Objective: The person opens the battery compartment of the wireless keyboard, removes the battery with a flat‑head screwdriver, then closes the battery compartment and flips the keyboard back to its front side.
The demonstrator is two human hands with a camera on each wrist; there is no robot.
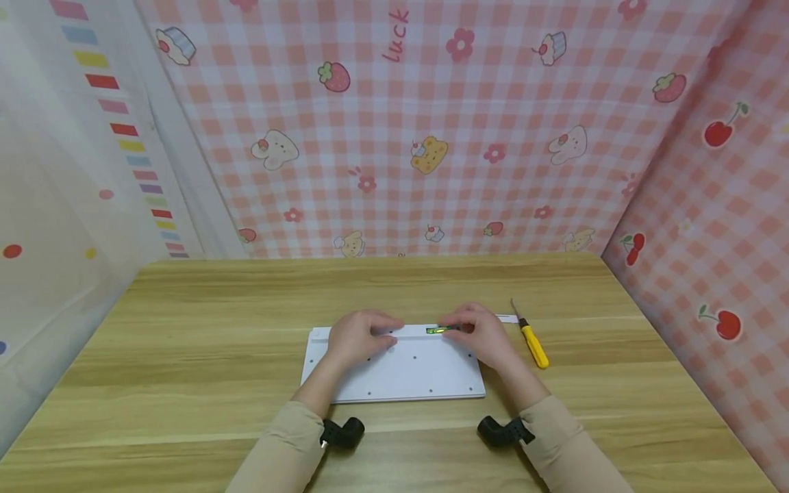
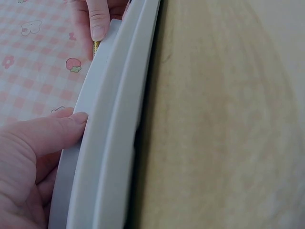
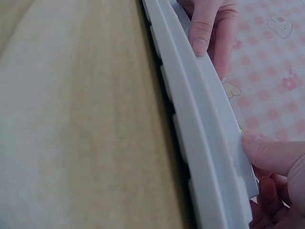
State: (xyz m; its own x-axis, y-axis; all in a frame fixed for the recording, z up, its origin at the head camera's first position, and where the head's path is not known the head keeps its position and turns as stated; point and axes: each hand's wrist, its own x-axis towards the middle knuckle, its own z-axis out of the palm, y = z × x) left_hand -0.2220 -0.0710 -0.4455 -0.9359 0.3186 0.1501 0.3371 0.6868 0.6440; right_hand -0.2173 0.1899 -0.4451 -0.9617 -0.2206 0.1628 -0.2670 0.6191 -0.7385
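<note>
A white keyboard [image 1: 394,373] lies with its screw-dotted underside up. A slot [image 1: 433,331] near its far edge shows a shiny green-gold battery. My left hand [image 1: 357,339] grips the raised far edge left of the slot, its thumb [image 2: 66,130] on the near side and fingers behind. At the slot's right end, my right hand [image 1: 483,335] holds the same edge between thumb [image 3: 257,148] and curled fingers. A yellow patterned bit [image 2: 96,46] shows by the right thumb in the left wrist view. Whether the right fingertips also touch the battery is hidden.
To the right lies a screwdriver [image 1: 534,346] with a yellow handle, its shaft pointing away. A thin white strip [image 1: 507,318] rests between it and the right hand. A wooden table [image 1: 197,376] carries everything. Patterned cloth [image 1: 394,185] hangs behind it.
</note>
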